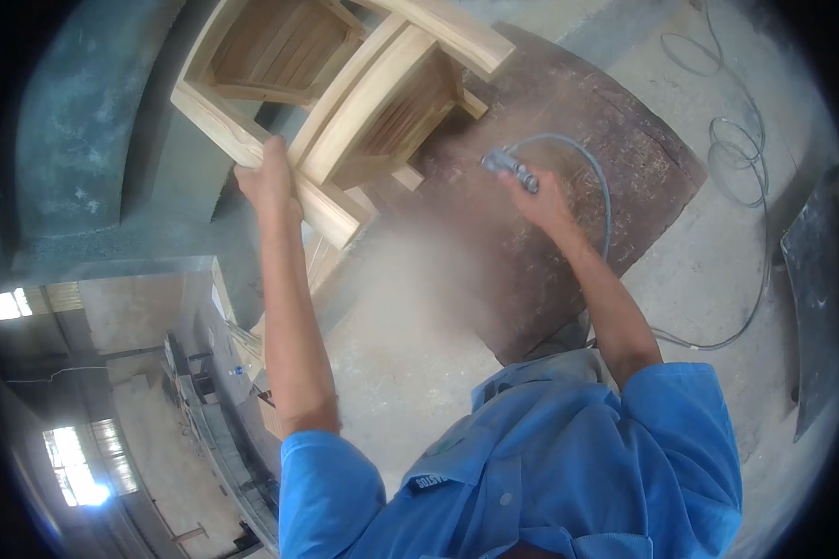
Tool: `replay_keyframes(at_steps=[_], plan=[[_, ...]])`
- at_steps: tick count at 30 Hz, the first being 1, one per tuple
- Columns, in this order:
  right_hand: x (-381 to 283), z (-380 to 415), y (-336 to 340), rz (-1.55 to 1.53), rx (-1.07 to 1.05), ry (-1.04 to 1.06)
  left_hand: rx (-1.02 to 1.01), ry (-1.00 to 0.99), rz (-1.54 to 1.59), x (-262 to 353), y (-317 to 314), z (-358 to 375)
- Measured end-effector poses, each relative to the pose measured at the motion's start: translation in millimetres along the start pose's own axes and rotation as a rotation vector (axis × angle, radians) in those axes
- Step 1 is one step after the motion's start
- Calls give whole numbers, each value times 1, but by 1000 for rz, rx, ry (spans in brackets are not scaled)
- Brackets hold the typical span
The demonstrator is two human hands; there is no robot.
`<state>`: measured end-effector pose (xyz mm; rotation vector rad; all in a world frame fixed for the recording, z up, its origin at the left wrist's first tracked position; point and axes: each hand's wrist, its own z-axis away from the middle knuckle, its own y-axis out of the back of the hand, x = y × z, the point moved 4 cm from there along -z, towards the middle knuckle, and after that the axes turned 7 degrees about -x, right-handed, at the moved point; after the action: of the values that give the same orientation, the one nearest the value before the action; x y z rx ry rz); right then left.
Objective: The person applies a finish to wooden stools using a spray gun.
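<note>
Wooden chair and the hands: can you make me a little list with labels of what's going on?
left hand: the left hand grips a leg of the wooden chair
right hand: the right hand holds an air gun, pointed toward the chair
hose: a thin hose runs from the air gun and loops on the floor
air: a dust cloud hangs below the chair
under the chair: a dark board
clothing: blue shirt

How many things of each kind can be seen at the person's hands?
Wooden chair frame, gripped by the left hand: 1
Air blow gun, held in the right hand: 1
Grey hose on the gun: 1
Dark board on the floor: 1
Total: 4
</note>
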<state>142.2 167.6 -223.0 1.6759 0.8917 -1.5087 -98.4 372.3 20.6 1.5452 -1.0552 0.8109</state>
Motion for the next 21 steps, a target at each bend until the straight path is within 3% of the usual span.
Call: replay_keyframes(at_steps=[6,9,12,17,21], plan=[[-2,6,-20,-50,-270,-103,60,-14,2,6,-5,21],[-7,4,-16,8,-271,-89,79,-43,-24,9,-7,29],[13,16,-3,71,-165,66,112,-89,-37,14,-11,43],[37,37,60,18,-289,-231,169,-91,-113,25,-21,86],[10,28,194,-214,129,-160,220,-103,-54,8,-24,137]])
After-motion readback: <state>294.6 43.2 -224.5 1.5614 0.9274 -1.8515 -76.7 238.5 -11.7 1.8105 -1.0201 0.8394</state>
